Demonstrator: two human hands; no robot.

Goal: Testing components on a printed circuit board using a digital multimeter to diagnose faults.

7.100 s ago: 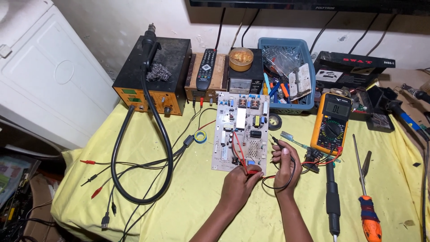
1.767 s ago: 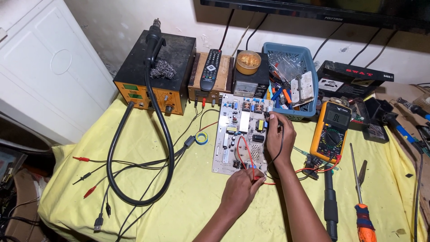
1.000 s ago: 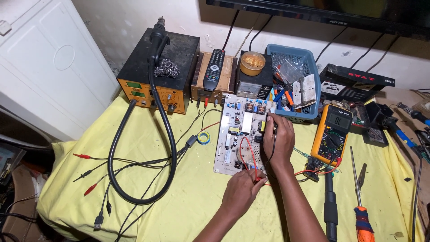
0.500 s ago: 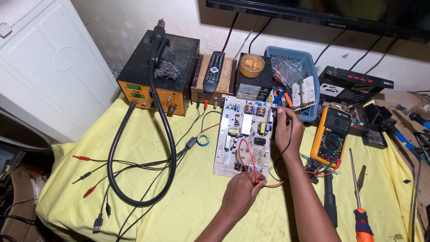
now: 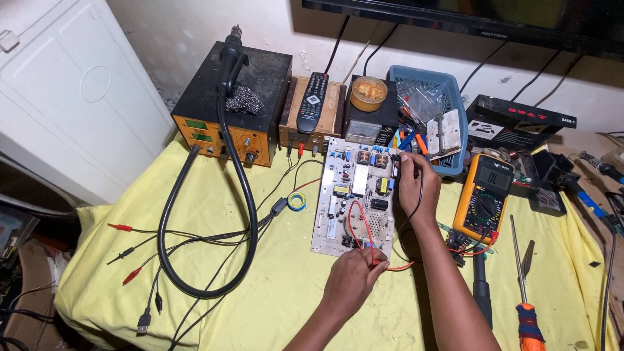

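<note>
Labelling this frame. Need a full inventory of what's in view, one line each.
circuit board: 1, white, centre of table
multimeter: 1, orange, right of board
rework station: 1, black and orange, back left
hose: 1, black, looped from station over the cloth
remote: 1, black, on the wooden box behind board
basket: 1, blue, back, holds small parts
screwdriver: 1, orange handle, front right
tape roll: 1, blue and yellow, left of board
clip leads: several, red and black, front left
cloth: 1, yellow, covers table
left hand: holds red probe at board's near edge
right hand: holds black probe at board's far right
</note>
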